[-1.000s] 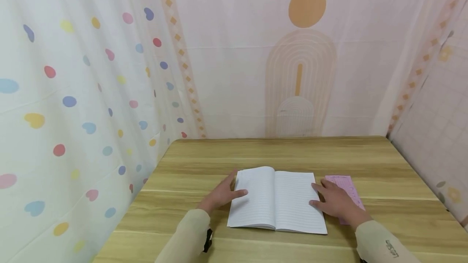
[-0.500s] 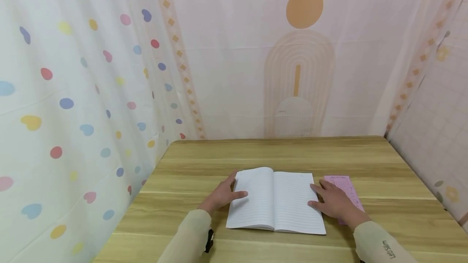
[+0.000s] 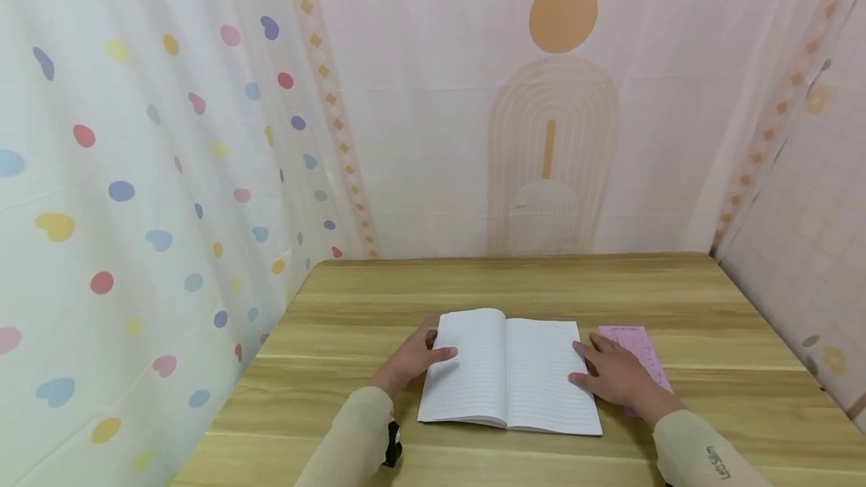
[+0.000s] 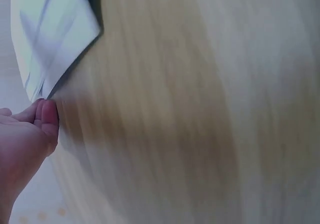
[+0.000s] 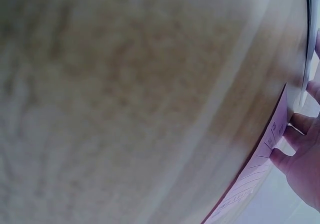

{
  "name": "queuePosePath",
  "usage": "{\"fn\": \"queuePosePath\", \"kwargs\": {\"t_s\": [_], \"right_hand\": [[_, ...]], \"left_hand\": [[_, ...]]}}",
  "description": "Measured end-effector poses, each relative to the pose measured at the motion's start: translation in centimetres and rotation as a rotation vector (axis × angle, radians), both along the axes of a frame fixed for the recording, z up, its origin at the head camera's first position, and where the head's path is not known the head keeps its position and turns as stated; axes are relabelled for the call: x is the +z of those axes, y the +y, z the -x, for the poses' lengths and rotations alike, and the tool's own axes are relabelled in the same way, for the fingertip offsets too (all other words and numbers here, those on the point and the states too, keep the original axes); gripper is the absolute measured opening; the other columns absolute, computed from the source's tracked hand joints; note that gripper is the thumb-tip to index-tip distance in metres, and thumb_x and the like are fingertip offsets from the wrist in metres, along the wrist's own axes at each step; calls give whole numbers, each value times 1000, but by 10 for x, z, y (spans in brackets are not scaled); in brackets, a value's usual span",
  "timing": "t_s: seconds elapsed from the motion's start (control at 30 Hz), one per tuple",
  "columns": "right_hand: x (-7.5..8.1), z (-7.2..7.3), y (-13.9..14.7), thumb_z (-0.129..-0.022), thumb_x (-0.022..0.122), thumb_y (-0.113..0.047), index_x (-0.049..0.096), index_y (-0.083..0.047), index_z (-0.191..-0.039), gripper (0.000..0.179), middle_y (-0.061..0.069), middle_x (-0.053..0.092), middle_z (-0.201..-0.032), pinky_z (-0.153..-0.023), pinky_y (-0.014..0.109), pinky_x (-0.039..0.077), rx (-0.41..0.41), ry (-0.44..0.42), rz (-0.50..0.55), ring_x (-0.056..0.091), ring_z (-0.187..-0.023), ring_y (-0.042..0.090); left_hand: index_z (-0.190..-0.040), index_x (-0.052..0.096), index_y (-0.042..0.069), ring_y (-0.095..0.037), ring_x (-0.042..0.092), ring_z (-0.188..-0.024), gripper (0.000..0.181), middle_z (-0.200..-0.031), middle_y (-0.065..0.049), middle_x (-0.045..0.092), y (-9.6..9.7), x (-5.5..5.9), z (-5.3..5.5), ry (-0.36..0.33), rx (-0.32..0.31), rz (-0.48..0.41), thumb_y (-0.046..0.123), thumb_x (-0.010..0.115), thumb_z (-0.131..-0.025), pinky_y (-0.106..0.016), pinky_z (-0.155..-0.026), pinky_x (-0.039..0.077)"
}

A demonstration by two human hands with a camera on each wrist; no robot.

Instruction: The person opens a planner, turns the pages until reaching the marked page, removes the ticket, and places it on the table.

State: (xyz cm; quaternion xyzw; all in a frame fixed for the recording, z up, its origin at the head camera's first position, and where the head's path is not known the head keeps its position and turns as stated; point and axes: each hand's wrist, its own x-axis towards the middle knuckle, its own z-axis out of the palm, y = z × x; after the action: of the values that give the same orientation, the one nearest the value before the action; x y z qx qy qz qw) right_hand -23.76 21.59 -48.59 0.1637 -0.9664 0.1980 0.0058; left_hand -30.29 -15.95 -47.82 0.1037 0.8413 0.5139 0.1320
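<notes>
An open lined notebook lies on the wooden table, its left pages bulging slightly upward. At its left edge my left hand has the thumb over the page, with the other fingers bent at the edge. The left wrist view shows those fingertips curled against the notebook's pages, pinching them. My right hand lies along the right edge, its fingers spread and fairly straight, thumb and index touching the page. Partly beneath that hand is a pink printed slip, also seen in the right wrist view.
The wood-grained table reaches back to a patterned curtain. A polka-dot curtain hangs along the left side, and a pale checked one along the right.
My left index finger, stretched toward the notebook's upper left corner before, is now bent in at the edge. The right hand and the notebook have hardly moved.
</notes>
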Motion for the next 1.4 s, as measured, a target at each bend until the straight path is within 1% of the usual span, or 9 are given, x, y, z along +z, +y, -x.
{"fn": "queuePosePath", "kwargs": {"t_s": [0.1,0.23,0.37,0.57,0.67,0.83,1.0,1.17,1.4], "right_hand": [[0,0,-1,-93,65,-47,52,2,-141,70,40,35,-145,-105,67,29,9,3,0,34,-132,58],[-1,1,0,-93,65,-47,51,2,-142,70,39,35,-145,-106,67,29,6,5,-8,34,-132,58],[-1,2,1,-93,65,-47,51,2,-142,70,39,35,-146,-105,67,29,0,-4,-8,33,-132,58],[1,2,1,-93,66,-46,51,2,-142,69,39,36,-145,-105,67,29,-2,-1,-4,34,-132,57],[0,2,0,-93,66,-45,52,2,-141,69,39,36,-145,-105,67,30,-2,3,-6,34,-132,57],[-1,0,0,-93,66,-44,51,1,-142,68,38,35,-146,-106,66,29,-5,-1,-2,34,-133,57],[0,2,-1,-93,66,-45,52,1,-142,69,38,35,-146,-106,67,29,-7,-2,-2,33,-133,57],[-1,4,0,-92,66,-48,52,1,-141,71,38,35,-146,-105,67,29,-12,-1,1,33,-133,57],[-2,6,7,-93,69,-36,55,4,-137,62,39,41,-141,-104,66,32,0,59,44,38,-130,56]], "left_hand": [[-159,5,4,-41,36,-138,101,-150,-27,36,0,0,0,-21,27,-55,26,76,-90,-57,-110,32],[-160,12,6,-43,31,-139,98,-155,-26,27,2,7,0,13,73,-83,17,78,-88,-58,-108,34],[-160,16,11,-40,37,-134,96,-156,-21,26,4,16,1,56,82,-94,3,77,-86,-55,-102,41],[-161,13,15,-37,49,-124,98,-147,-21,39,14,32,1,120,37,-116,-10,70,-85,-48,-96,47],[-161,11,15,-33,54,-118,97,-141,-22,46,21,37,0,115,0,-195,-13,67,-87,-40,-90,51],[-161,10,11,-29,55,-118,87,-142,-23,46,34,44,-5,66,-63,-334,1,65,-94,-35,-90,51],[-160,17,12,-27,50,-125,74,-150,-19,41,47,45,-10,45,-111,-362,19,61,-100,-38,-98,47],[-158,28,14,-28,51,-126,60,-151,-17,40,59,44,-13,58,-175,-391,22,53,-105,-41,-101,46],[-157,33,19,-27,44,-135,53,-154,-10,41,83,41,-21,70,-249,-331,33,44,-108,-45,-104,42]]}}
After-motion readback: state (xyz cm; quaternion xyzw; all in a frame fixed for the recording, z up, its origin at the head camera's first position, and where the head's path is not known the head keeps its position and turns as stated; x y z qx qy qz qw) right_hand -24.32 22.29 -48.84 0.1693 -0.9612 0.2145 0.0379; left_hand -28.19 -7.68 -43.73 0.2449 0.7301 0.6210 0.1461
